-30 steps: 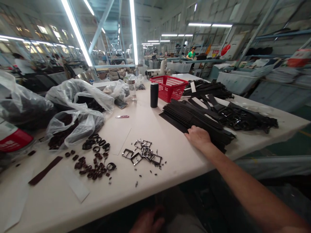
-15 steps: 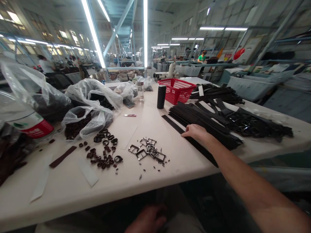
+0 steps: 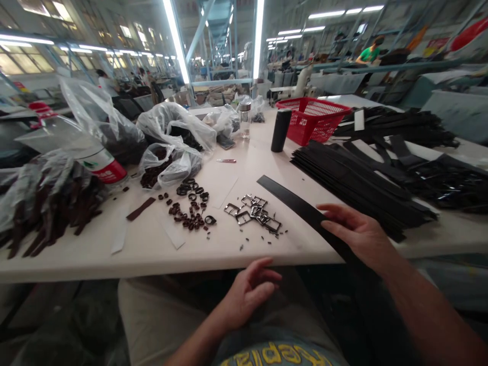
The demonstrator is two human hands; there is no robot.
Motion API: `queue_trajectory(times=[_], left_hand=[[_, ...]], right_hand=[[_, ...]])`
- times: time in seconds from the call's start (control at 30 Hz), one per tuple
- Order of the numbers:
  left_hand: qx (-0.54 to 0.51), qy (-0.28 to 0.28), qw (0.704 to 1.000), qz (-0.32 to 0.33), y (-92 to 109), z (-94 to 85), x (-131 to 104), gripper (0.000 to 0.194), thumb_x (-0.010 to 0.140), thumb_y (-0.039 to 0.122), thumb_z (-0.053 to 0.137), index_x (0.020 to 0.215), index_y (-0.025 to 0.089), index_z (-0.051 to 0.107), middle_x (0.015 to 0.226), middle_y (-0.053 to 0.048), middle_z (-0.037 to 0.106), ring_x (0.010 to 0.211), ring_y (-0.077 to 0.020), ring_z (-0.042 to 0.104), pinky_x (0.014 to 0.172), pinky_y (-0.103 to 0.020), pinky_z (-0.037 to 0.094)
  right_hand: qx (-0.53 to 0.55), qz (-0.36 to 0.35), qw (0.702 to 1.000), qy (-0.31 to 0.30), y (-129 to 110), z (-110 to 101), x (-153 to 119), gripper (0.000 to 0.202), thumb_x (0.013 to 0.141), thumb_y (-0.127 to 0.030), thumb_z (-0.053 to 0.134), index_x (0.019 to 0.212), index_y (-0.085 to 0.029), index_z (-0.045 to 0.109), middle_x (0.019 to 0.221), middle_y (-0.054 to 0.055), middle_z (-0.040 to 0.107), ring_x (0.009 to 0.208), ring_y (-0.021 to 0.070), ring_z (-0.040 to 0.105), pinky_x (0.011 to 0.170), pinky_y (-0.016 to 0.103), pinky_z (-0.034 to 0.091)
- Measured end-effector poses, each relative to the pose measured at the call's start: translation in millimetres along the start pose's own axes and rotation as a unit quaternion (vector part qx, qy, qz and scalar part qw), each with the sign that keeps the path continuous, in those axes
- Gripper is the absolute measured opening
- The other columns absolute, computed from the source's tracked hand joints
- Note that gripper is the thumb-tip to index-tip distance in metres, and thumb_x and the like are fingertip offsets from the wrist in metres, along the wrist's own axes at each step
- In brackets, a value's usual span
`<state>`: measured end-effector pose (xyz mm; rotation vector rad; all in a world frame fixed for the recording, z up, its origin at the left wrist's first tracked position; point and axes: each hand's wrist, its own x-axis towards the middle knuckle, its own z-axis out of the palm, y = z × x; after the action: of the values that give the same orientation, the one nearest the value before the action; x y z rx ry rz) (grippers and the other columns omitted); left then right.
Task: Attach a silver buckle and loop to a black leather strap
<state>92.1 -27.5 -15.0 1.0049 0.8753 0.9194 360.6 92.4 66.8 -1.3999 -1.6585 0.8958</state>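
A long black belt strap (image 3: 293, 200) is pinched between the thumb and fingers of my right hand (image 3: 356, 231). Its far end points away across the table, while the near part hangs over the front edge. My left hand (image 3: 249, 292) is in front of the table edge above my lap, fingers apart and holding nothing. Several metal buckles (image 3: 255, 211) lie in a heap just beyond it, with small dark metal bits scattered around. Left of the buckles are brown belt loops (image 3: 186, 216) and black loops (image 3: 192, 189). A thick stack of black straps (image 3: 343, 178) lies beyond my right hand.
A red plastic basket (image 3: 316, 119) and a black cylinder (image 3: 281, 130) stand at the back. Clear plastic bags (image 3: 171, 127), a bottle with a red label (image 3: 109, 170) and brown strips (image 3: 57, 198) crowd the left. A small red tool (image 3: 226, 160) lies mid-table.
My right hand has drawn the strap from beside the stack toward the table's front edge. My left hand has risen from my lap, and the view has turned left.
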Motion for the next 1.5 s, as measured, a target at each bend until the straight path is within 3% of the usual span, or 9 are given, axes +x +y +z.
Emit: queue_trajectory(times=[0.1,0.2,0.3,0.4,0.57,0.83,1.0,1.33,1.5], left_hand=[[-0.103,0.064,0.991,0.059,22.1,-6.3,-3.2,0.071,0.084,0.053,0.069,0.142,0.020,0.045,0.117,-0.015,0.071,0.092,-0.0216,0.071,0.078,-0.031,0.054],[-0.131,0.148,0.974,0.107,39.8,-19.0,-9.2,0.052,0.083,0.055,0.069,0.118,0.018,0.060,0.093,-0.009,0.075,0.075,-0.0173,0.072,0.062,-0.024,0.052],[-0.102,0.220,0.966,0.087,50.6,-32.7,-18.4,0.035,0.080,0.046,0.075,0.095,0.016,0.064,0.070,-0.001,0.071,0.059,-0.0111,0.067,0.055,-0.019,0.049],[-0.086,0.250,0.962,0.061,54.8,-39.4,-26.8,0.036,0.075,0.040,0.080,0.097,0.017,0.064,0.069,0.002,0.069,0.055,-0.0102,0.066,0.056,-0.019,0.052],[-0.085,0.238,0.966,0.052,46.3,-27.5,-28.9,0.058,0.073,0.039,0.078,0.123,0.019,0.056,0.070,0.004,0.068,0.059,-0.0133,0.070,0.057,-0.022,0.056],[-0.100,0.234,0.967,0.027,25.9,-2.7,-27.2,0.047,0.076,0.038,0.076,0.115,0.019,0.058,0.079,0.002,0.069,0.062,-0.0113,0.068,0.061,-0.023,0.057],[-0.107,0.247,0.963,0.023,22.2,-5.5,-28.7,0.045,0.074,0.036,0.078,0.110,0.019,0.058,0.078,0.003,0.068,0.061,-0.0095,0.066,0.060,-0.021,0.056],[-0.030,0.253,0.966,0.050,20.4,-12.1,-32.3,0.036,0.079,0.033,0.073,0.110,0.018,0.061,0.080,0.002,0.069,0.070,-0.0095,0.064,0.072,-0.022,0.053],[0.229,0.250,0.932,0.130,18.1,-22.8,-32.9,0.035,0.084,0.030,0.070,0.118,0.022,0.066,0.110,-0.007,0.071,0.098,-0.0184,0.066,0.085,-0.032,0.054]], right_hand=[[0.043,0.042,0.993,-0.098,-10.5,1.6,-43.6,0.045,0.075,-0.056,0.078,0.108,-0.026,0.074,0.095,0.006,0.075,0.080,0.0230,0.072,0.069,0.030,0.060],[0.038,0.049,0.980,-0.187,-4.8,3.3,-68.4,0.040,0.075,-0.057,0.077,0.100,-0.026,0.076,0.096,0.007,0.077,0.086,0.0262,0.073,0.077,0.033,0.062],[-0.002,0.049,0.971,-0.235,10.0,2.9,-75.9,0.040,0.075,-0.057,0.076,0.099,-0.025,0.076,0.096,0.007,0.078,0.086,0.0279,0.073,0.079,0.035,0.062],[-0.035,0.031,0.965,-0.258,20.6,5.1,-72.9,0.039,0.077,-0.058,0.073,0.101,-0.027,0.076,0.096,0.005,0.078,0.085,0.0297,0.074,0.080,0.039,0.062],[-0.073,-0.087,0.975,-0.193,8.1,46.4,-70.4,0.035,0.084,-0.051,0.068,0.110,-0.029,0.071,0.106,0.005,0.076,0.095,0.0300,0.072,0.090,0.045,0.060],[-0.043,-0.247,0.965,-0.080,-21.9,128.3,-84.7,0.031,0.090,-0.039,0.066,0.116,-0.022,0.070,0.110,0.010,0.073,0.101,0.0275,0.068,0.093,0.045,0.056],[-0.073,-0.278,0.957,-0.049,-12.6,134.8,-85.7,0.029,0.092,-0.036,0.065,0.115,-0.019,0.071,0.105,0.011,0.074,0.097,0.0270,0.069,0.089,0.043,0.056],[-0.113,-0.293,0.944,-0.103,-9.0,144.0,-83.8,0.019,0.097,-0.031,0.058,0.092,-0.018,0.071,0.081,0.006,0.072,0.072,0.0190,0.067,0.068,0.030,0.050],[-0.178,-0.319,0.926,-0.095,-7.2,145.4,-80.3,0.023,0.098,-0.026,0.053,0.086,-0.017,0.070,0.074,0.005,0.069,0.065,0.0182,0.063,0.062,0.030,0.043]])
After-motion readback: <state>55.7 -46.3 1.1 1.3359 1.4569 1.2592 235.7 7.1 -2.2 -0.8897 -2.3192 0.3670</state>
